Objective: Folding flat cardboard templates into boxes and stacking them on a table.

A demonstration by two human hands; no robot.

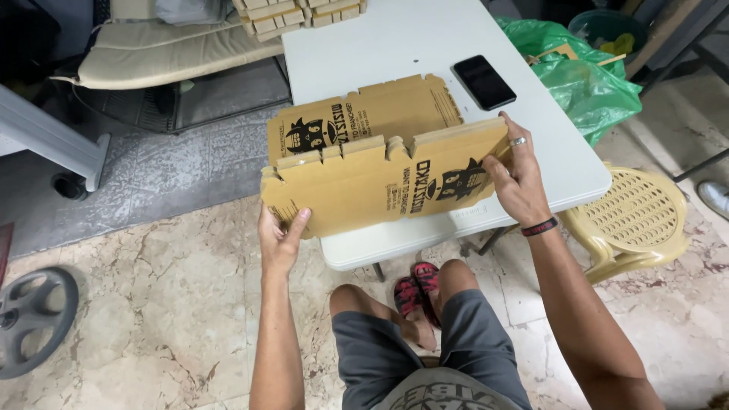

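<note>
A flat brown cardboard box blank (364,163) with black printing and notched flaps is held over the near edge of a white table (395,45). One long panel is folded up toward me. My left hand (279,241) grips its lower left corner, thumb on the front face. My right hand (518,176), with a ring and a dark wristband, grips its right end with fingers along the edge.
A black phone (484,81) lies on the table behind the box. Stacked cardboard pieces (300,15) sit at the table's far edge. A green plastic bag (588,80) and a tan plastic chair (634,220) are on the right. A wheel (34,319) lies on the floor at left.
</note>
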